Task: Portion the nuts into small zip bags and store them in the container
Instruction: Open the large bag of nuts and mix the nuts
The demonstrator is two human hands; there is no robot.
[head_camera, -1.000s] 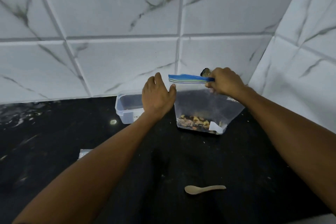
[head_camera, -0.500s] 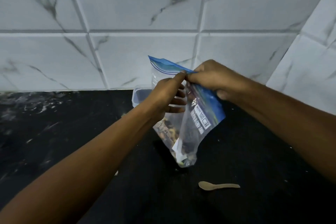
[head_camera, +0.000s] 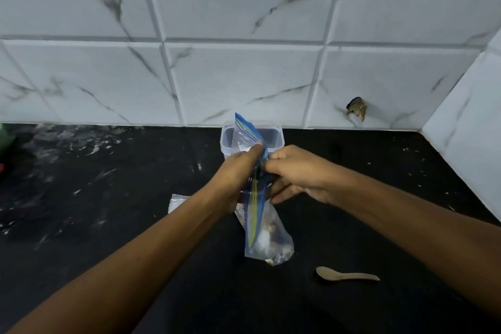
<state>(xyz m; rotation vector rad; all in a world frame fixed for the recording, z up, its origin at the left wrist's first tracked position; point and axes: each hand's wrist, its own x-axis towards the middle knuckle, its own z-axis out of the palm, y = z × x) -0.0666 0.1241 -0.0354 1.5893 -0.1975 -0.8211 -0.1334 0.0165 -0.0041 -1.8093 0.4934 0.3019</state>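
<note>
**Pulling the zip seal apart**

We hold the zip bag [head_camera: 254, 214] of nuts upright over the black worktop [head_camera: 135, 198], left hand [head_camera: 238, 171] and right hand [head_camera: 295, 173] each pinching one side of its blue seal, probably to part it. The container [head_camera: 273, 138] waits open just behind; the spoon [head_camera: 347, 276] lies near for scooping.

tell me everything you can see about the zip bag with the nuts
The zip bag is clear, crinkled plastic with a blue zip strip along its top. It is held above the black counter, turned edge-on, with nuts pooled at the bottom. The left hand and right hand both pinch the strip. A clear container stands behind it.
</note>
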